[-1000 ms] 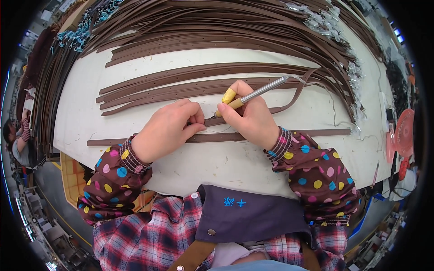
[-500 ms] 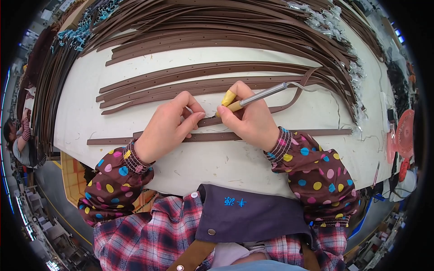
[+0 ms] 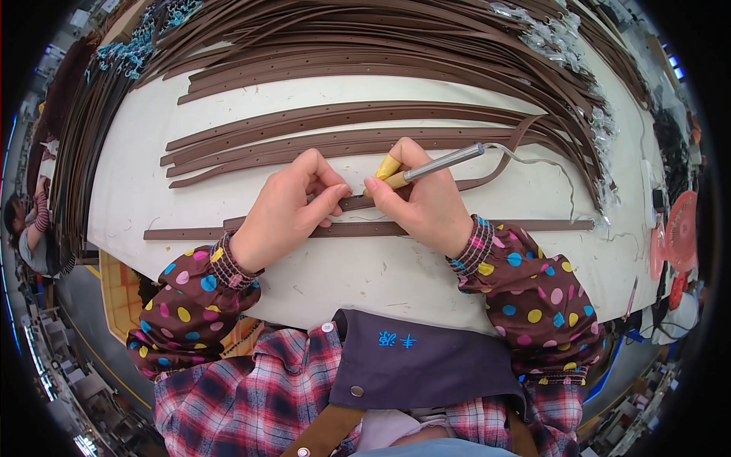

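Holding a pen-like hand tool (image 3: 426, 169) with a yellow and wooden grip and a slim metal shaft, the right hand (image 3: 422, 202) was closed around it near the tip, thumb and forefinger pinched low on the grip. A thin pale cord (image 3: 544, 164) ran from the far end of the shaft across the bench (image 3: 137, 190) toward the right. The tool's tip met the end of a brown leather strap (image 3: 365, 202) just in front of the right thumb.

The left hand (image 3: 293, 209) was bent over the same strap end, fingers curled and pressing it down, forefinger and thumb narrowed close to the tool tip. The two hands were nearly touching at that point.

Under both hands lay a second, long brown strap (image 3: 533, 225) with a row of small punched holes, stretched flat from left to right across the white bench top. Beyond the hands, a group of similar perforated straps (image 3: 343, 126) lay side by side, and a large heap of further brown straps (image 3: 365, 38) covered the far part of the bench, some with metal fittings at the right ends.

Both forearms wore dark sleeve covers (image 3: 525, 289) with coloured dots over a red plaid shirt, with a dark apron bib (image 3: 426, 365) below. Another person (image 3: 30, 228) was partly visible at the far left edge
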Tool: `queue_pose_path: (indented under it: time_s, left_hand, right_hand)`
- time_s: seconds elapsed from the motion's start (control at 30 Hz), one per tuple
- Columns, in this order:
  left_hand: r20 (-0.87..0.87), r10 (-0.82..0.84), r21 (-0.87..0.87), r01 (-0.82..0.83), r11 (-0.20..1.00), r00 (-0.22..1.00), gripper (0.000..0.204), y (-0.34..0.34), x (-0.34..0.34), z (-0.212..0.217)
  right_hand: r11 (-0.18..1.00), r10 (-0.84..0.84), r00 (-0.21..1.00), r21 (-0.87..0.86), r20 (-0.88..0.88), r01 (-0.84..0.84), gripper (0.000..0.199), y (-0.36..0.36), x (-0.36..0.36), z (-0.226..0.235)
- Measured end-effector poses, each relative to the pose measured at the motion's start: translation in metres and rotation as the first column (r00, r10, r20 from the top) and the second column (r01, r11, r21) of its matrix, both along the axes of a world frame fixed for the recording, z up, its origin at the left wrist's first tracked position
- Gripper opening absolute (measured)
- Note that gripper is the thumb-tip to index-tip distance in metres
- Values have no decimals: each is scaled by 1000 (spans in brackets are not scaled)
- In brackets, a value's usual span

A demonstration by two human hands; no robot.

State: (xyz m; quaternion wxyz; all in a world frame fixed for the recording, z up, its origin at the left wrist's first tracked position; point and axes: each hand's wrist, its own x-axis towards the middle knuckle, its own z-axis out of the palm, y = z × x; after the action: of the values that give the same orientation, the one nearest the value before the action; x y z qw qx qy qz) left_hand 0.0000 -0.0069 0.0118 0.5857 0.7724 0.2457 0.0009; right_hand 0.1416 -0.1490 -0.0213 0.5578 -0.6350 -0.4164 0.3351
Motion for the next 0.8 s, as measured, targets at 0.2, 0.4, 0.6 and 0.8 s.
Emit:
queue_pose_path:
  time_s: [0.2,0.4,0.6,0.8]
  left_hand:
    - [5,1,1,-1,1000,1000,16,0,1,0]
    - [7,-4,11,4,1000,1000,17,0,1,-1]
    - [9,-120,237,114,965,993,16,3,-2,4]
    - [4,-338,782,208,588,941,19,4,-7,6]
  right_hand:
    - [1000,-2,998,5,60,2,20,0,1,-3]
    - [1000,0,998,4,70,0,20,1,1,-3]
    - [999,-12,1000,45,-8,12,19,-1,1,-2]
    - [964,-124,990,244,64,105,24,-5,-1,-5]
